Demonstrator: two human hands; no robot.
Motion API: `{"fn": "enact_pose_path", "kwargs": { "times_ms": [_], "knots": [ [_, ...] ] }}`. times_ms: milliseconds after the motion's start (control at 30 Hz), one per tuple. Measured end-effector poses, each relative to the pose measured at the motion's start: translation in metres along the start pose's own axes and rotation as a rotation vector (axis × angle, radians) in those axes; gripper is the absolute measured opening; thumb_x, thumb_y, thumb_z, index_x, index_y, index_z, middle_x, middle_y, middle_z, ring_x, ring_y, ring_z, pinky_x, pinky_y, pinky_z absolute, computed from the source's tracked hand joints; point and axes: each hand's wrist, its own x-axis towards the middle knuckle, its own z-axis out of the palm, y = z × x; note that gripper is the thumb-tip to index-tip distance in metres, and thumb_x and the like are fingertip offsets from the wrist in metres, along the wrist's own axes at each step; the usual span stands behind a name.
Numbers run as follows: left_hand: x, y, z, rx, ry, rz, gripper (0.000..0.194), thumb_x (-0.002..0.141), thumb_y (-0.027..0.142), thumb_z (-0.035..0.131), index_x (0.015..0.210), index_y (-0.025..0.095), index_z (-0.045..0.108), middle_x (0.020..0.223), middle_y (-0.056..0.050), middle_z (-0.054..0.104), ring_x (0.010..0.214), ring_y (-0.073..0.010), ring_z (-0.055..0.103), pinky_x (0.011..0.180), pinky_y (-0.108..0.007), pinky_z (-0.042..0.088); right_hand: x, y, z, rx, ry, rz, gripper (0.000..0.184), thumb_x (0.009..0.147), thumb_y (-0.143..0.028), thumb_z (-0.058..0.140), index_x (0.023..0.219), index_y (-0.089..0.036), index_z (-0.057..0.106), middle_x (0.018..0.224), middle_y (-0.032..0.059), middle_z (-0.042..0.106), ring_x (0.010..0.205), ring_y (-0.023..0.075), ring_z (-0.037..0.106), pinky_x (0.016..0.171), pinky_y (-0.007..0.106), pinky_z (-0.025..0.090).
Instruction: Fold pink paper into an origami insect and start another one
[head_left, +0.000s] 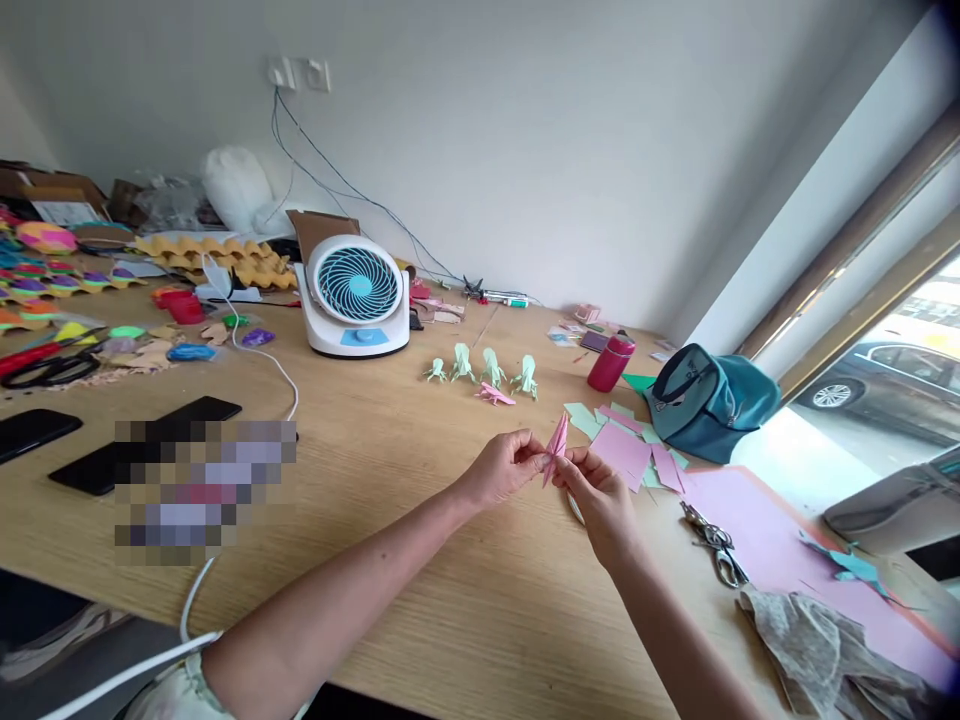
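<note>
A narrow, pointed piece of folded pink paper [559,440] stands upright between my two hands above the wooden table. My left hand [510,465] pinches its lower left side with thumb and fingertips. On the other side my right hand [598,490] grips it the same way, so the fingertips of both hands nearly meet and hide part of the folds. Behind it on the table lies a pink origami figure [495,394], near several pale green origami figures [461,362] with thin legs. Pink paper pieces [622,452] and green ones lie beyond my right hand.
Right of my hands are scissors [712,545], a pink sheet [757,520], a grey cloth [817,640] and a teal bag [712,400]. A red bottle [611,362] and a white fan [356,295] stand farther back. Phones [150,440] and a white cable [281,370] are at left.
</note>
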Motion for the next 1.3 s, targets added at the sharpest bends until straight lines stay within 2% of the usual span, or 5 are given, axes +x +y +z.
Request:
{"fn": "enact_pose_path", "kwargs": {
  "times_ms": [333, 767, 967, 1100, 1300],
  "knots": [
    [0.014, 0.012, -0.018, -0.153, -0.220, -0.035, 0.037, 0.071, 0.043, 0.078, 0.080, 0.011, 0.063, 0.072, 0.000, 0.061, 0.061, -0.0090, 0.053, 0.055, -0.022, 0.045, 0.003, 0.003, -0.003, -0.097, -0.025, -0.066, 0.033, 0.083, -0.050, 0.069, 0.076, -0.019, 0.062, 0.068, 0.0022, 0.063, 0.063, 0.0159, 0.055, 0.059, 0.028, 0.043],
    [0.048, 0.002, -0.018, -0.228, -0.265, -0.185, 0.044, 0.060, 0.047, 0.085, 0.067, 0.013, 0.058, 0.065, 0.003, 0.055, 0.057, -0.0068, 0.047, 0.047, -0.018, 0.039, 0.023, 0.023, -0.007, -0.136, -0.036, -0.029, 0.032, 0.087, -0.049, 0.065, 0.077, -0.020, 0.059, 0.068, 0.0004, 0.058, 0.061, 0.0139, 0.049, 0.056, 0.026, 0.038],
    [0.035, -0.019, -0.012, -0.254, -0.219, -0.253, 0.040, 0.068, 0.047, 0.079, 0.068, 0.013, 0.058, 0.065, 0.002, 0.055, 0.058, -0.0079, 0.048, 0.046, -0.018, 0.037, 0.016, 0.040, -0.006, -0.071, -0.155, 0.062, 0.031, 0.088, -0.048, 0.063, 0.077, -0.019, 0.061, 0.072, 0.0018, 0.061, 0.069, 0.0153, 0.053, 0.065, 0.027, 0.044],
    [0.023, -0.029, -0.011, -0.316, -0.220, -0.315, 0.035, 0.070, 0.040, 0.078, 0.065, 0.014, 0.057, 0.064, 0.002, 0.057, 0.056, -0.0079, 0.051, 0.046, -0.019, 0.037, 0.008, 0.050, -0.003, -0.061, -0.250, 0.137, 0.031, 0.088, -0.043, 0.065, 0.071, -0.018, 0.061, 0.068, 0.0012, 0.059, 0.065, 0.0144, 0.050, 0.061, 0.027, 0.040],
    [0.019, -0.039, -0.007, -0.296, -0.205, -0.468, 0.030, 0.069, 0.039, 0.078, 0.072, 0.013, 0.063, 0.062, 0.001, 0.059, 0.054, -0.0082, 0.050, 0.044, -0.019, 0.036, -0.002, 0.056, -0.002, -0.148, -0.266, 0.220, 0.033, 0.091, -0.040, 0.062, 0.068, -0.018, 0.057, 0.066, -0.0002, 0.054, 0.062, 0.0133, 0.044, 0.057, 0.026, 0.033]
  ]
}}
